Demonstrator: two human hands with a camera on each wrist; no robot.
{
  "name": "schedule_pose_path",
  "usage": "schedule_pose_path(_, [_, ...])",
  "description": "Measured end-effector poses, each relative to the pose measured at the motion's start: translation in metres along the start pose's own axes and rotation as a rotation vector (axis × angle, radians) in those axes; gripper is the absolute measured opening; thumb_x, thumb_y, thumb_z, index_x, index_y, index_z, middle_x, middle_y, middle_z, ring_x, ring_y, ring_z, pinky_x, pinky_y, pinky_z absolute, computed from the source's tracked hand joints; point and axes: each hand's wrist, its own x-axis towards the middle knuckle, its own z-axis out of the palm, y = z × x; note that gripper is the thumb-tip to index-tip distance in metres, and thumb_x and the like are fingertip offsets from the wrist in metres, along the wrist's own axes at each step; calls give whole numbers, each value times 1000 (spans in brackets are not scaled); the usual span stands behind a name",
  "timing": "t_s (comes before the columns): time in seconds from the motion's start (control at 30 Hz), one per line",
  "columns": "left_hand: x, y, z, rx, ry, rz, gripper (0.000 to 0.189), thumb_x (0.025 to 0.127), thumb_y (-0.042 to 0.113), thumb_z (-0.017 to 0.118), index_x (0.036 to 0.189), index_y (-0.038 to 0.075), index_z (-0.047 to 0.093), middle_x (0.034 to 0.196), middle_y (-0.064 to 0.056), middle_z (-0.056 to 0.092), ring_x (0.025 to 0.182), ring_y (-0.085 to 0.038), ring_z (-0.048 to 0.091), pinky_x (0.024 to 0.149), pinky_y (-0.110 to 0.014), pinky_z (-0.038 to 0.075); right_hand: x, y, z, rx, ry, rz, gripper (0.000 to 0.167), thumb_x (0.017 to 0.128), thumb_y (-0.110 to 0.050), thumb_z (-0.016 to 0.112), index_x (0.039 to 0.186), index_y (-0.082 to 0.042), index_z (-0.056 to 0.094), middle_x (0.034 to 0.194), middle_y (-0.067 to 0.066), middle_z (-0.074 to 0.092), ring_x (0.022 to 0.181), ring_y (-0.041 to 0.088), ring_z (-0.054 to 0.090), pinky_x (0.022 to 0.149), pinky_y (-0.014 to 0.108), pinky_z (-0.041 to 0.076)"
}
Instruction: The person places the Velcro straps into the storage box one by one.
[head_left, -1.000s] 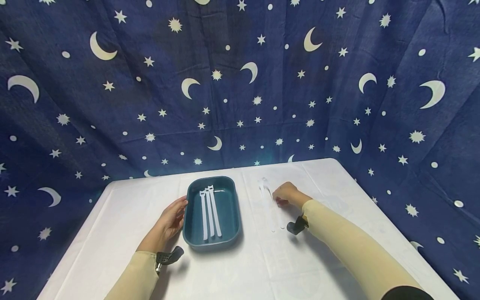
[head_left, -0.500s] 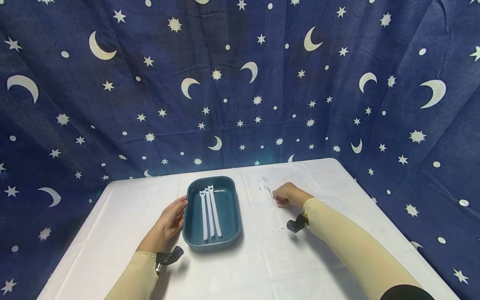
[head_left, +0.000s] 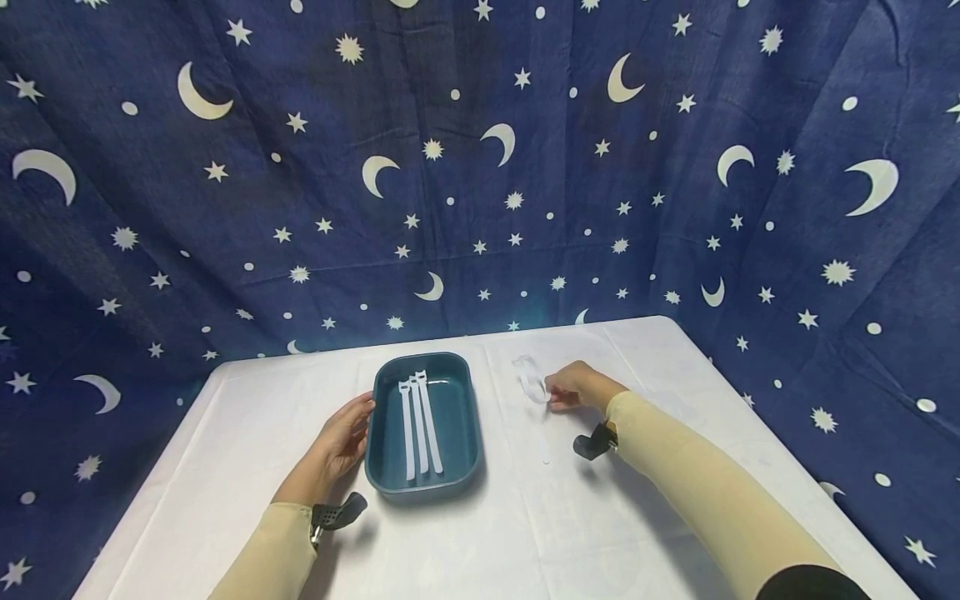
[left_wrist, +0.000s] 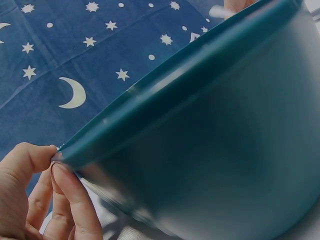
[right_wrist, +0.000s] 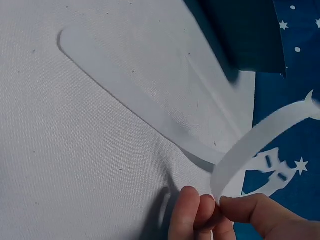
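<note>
My left hand (head_left: 345,433) pinches the left rim of a teal tray (head_left: 461,417) between thumb and fingers; the left wrist view shows the tray's outer wall (left_wrist: 210,135) close up. Inside the tray lie three white hook-and-loop cable ties (head_left: 422,429), side by side with their slotted heads at the far end. Right of the tray, my right hand (head_left: 577,387) pinches another white cable tie (right_wrist: 250,140), which bends up in an arc from the fingertips. Beside it a second tie (right_wrist: 120,95) lies on the cloth, rounded end toward me. The two slotted heads overlap.
A white cloth (head_left: 465,550) covers the table, whose far edge meets a dark blue curtain (head_left: 330,167) with moons and stars. Black wrist mounts (head_left: 596,446) hang below both wrists, close above the cloth.
The tie under my right hand has gone from lying nearly flat to bending in an arc, its near end lifted off the cloth. My left hand and the tray stay put.
</note>
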Motion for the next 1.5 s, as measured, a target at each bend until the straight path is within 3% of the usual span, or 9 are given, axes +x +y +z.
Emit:
schedule_pose_path(0.3, [0,2,0,-1,-3,-8,53,95,24,61,145,21,43,89,8,63,62,1,60,57,-10,55,3,-1,-9,24,-25,11,17,80,-1,57,96,2,54,72,4,51,57,11,54,55,18,57])
schedule_pose_path(0.5, [-2,4,2,-7,8,-10,51,95,24,62,143,21,46,93,7,63,64,1,61,60,-10,56,3,-9,-16,46,-40,39,39,82,-4,55,118,6,49,80,6,48,54,10,50,50,15,52])
schedule_pose_path(0.7, [-1,3,2,-8,9,-13,49,95,24,62,141,21,47,90,8,62,63,1,61,59,-10,56,-2,-20,-22,77,-109,62,47,95,-12,51,139,3,41,91,9,49,56,7,51,53,13,53])
schedule_pose_path(0.87, [0,2,2,-2,3,-11,52,95,24,61,144,21,44,91,8,62,63,2,60,59,-10,56,-7,-27,-31,118,-171,63,30,95,-7,50,123,2,49,85,7,53,61,7,54,55,11,53])
schedule_pose_path(1.0, [0,2,2,-3,1,-7,51,95,24,61,143,21,45,91,8,61,64,2,60,60,-10,56,-9,-29,-38,166,-205,93,25,88,-1,52,112,-1,49,92,9,51,66,9,54,57,10,54])
schedule_pose_path(1.27, [0,2,1,-9,3,-11,50,95,24,61,143,21,45,92,8,63,65,1,62,61,-11,57,-16,-32,-41,284,-326,110,21,87,2,54,106,-3,47,102,11,49,70,10,58,66,9,56])
schedule_pose_path(1.5, [0,2,1,4,13,-8,52,95,26,61,144,22,45,99,7,63,70,-1,65,63,-12,57,-23,-37,-41,380,-383,125,26,86,6,55,111,0,49,93,11,56,71,12,62,71,13,58])
